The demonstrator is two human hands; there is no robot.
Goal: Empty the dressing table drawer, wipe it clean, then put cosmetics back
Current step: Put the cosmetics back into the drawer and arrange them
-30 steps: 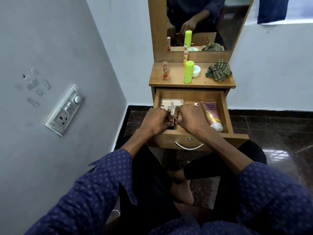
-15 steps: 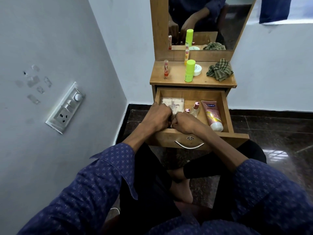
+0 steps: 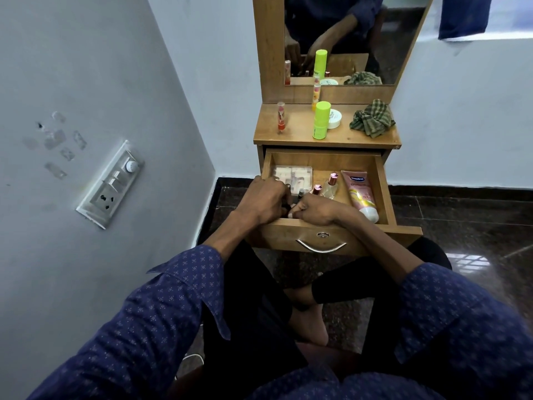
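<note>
We are reaching into the open wooden drawer [image 3: 385, 192] with both hands close together near its front edge, left of the middle, and we are judging this to be part of the emptying step, since several cosmetics are lying inside. Our left hand [image 3: 261, 199] is curled with its fingers closing round small dark items we cannot identify; our right hand [image 3: 315, 210] is also curled beside it, thumb tucked in, apparently pinching something small, though what it holds is hidden. To do this well, we are gathering the loose small pieces first, keeping each grip firm so nothing rolls back, and lifting straight up clear of the front wall before carrying them to the worktop [image 3: 300, 134]. The pink squeeze tube with a white cap [image 3: 359, 192] is lying flat along the drawer's right side, its long axis running front to back, cap toward the front edge and crimped end toward the back. The clear glass perfume bottle with a pink cap [image 3: 331, 184] is resting near the middle, tilted, cap toward the back. The pale compartmented palette box [image 3: 292, 176] is sitting flat in the back left corner.
</note>
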